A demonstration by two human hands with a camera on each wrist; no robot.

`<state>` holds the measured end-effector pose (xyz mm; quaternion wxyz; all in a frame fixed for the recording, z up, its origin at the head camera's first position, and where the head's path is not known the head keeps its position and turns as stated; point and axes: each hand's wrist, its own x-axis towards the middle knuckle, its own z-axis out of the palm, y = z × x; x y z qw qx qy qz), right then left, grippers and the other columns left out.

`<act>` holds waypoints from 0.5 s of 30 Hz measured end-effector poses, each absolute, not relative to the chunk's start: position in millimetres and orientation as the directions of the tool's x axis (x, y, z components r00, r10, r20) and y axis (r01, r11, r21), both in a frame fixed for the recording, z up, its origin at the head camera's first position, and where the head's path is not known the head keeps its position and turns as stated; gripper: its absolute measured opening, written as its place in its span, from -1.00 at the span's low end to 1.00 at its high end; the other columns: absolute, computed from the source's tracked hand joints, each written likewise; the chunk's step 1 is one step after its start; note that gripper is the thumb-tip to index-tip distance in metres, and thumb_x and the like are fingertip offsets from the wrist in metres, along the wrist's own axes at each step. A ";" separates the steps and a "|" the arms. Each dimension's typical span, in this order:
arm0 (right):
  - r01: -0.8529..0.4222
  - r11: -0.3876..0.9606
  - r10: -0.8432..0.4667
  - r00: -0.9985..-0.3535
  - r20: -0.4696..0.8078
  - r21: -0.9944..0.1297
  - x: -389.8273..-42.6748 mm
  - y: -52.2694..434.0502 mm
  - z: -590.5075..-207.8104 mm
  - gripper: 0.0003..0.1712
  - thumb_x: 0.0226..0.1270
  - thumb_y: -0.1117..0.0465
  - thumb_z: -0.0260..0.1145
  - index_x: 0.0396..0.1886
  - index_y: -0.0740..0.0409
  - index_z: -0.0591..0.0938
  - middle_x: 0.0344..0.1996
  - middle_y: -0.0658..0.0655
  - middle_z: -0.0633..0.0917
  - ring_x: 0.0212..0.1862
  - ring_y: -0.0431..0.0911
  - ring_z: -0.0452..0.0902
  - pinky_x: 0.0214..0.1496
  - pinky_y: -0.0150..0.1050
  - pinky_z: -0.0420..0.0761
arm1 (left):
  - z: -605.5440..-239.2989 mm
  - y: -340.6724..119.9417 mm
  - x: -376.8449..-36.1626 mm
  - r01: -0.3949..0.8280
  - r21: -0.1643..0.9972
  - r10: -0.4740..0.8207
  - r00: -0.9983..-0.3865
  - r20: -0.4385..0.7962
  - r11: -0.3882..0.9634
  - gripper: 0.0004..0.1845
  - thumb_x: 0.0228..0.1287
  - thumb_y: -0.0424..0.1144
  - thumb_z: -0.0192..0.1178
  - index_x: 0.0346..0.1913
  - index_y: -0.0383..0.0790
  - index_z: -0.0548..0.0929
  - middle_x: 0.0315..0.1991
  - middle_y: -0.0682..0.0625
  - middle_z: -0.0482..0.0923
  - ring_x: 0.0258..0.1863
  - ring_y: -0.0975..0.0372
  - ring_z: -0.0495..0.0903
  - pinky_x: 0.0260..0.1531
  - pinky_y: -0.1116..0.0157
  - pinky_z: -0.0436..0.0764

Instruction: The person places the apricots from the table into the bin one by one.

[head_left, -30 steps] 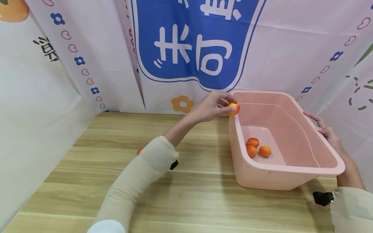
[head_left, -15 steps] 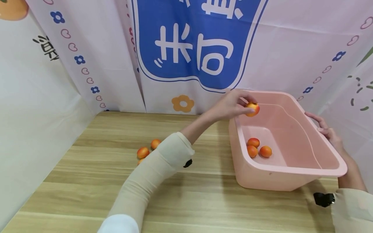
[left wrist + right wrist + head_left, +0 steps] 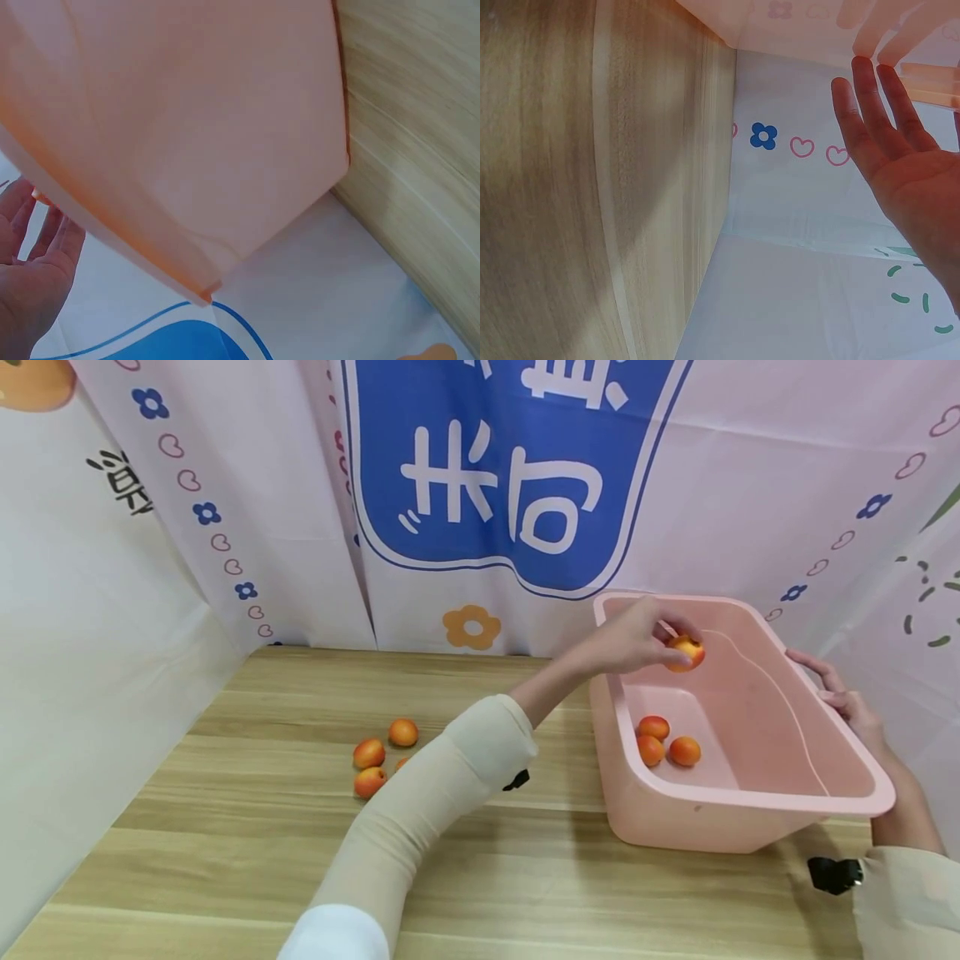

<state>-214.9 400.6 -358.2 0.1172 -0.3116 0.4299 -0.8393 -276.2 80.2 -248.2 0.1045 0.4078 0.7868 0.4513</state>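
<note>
In the head view, my left hand point(image 3: 637, 639) holds a small orange-red fruit point(image 3: 686, 653), like an apricot, between thumb and fingers. The hand is over the left side of a pink plastic bin point(image 3: 712, 790), with the fruit above the inside. Three similar fruits point(image 3: 684, 751) lie together on the bin floor. My right hand point(image 3: 851, 714) rests against the bin's right rim. In the right wrist view its fingers point(image 3: 870, 112) are straight, with the tips touching the outer wall. Only a sliver of the held fruit shows in the left wrist view, behind the fingers.
Several more orange-red fruits point(image 3: 369, 753) lie on the wooden table point(image 3: 225, 827) left of the bin, one partly hidden by the left sleeve point(image 3: 442, 793). A printed cloth point(image 3: 300, 527) hangs behind the table, close to the bin's far side.
My left hand has carried the fruit rightward, from the bin's left rim to over its inside. The forearm's shift uncovers more fruits on the table. My right hand stays at the rim.
</note>
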 end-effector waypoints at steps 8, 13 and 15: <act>-0.106 -0.567 -0.443 -0.797 0.411 -0.817 -212.0 398.9 -357.1 -0.07 0.47 0.42 -0.83 0.56 0.13 0.31 0.02 0.22 0.64 -0.35 -0.14 0.69 -0.35 -0.36 0.70 | -253.8 97.1 -276.7 0.612 0.714 0.773 -0.614 0.160 0.338 -0.73 0.34 -0.39 0.39 0.07 -0.34 0.76 -0.09 -0.08 0.73 -0.13 0.22 0.62 -0.17 0.59 0.60; -0.103 -0.579 -0.432 -0.803 0.411 -0.809 -211.9 398.6 -356.3 -0.09 0.48 0.43 -0.80 0.55 0.14 0.32 0.10 0.21 0.63 -0.33 -0.11 0.69 -0.35 -0.35 0.71 | -253.8 108.1 -279.6 0.613 0.699 0.776 -0.617 0.133 0.368 -0.72 0.34 -0.39 0.39 0.08 -0.34 0.75 -0.08 -0.07 0.72 -0.10 0.25 0.61 -0.18 0.61 0.60; -0.099 -0.583 -0.432 -0.803 0.410 -0.806 -212.4 398.9 -356.3 -0.08 0.47 0.43 -0.81 0.55 0.14 0.32 0.11 0.21 0.63 -0.33 -0.11 0.69 -0.35 -0.35 0.71 | -253.0 112.2 -280.7 0.614 0.695 0.779 -0.615 0.123 0.375 -0.72 0.34 -0.41 0.38 0.09 -0.35 0.74 -0.06 -0.08 0.72 -0.09 0.24 0.60 -0.18 0.61 0.59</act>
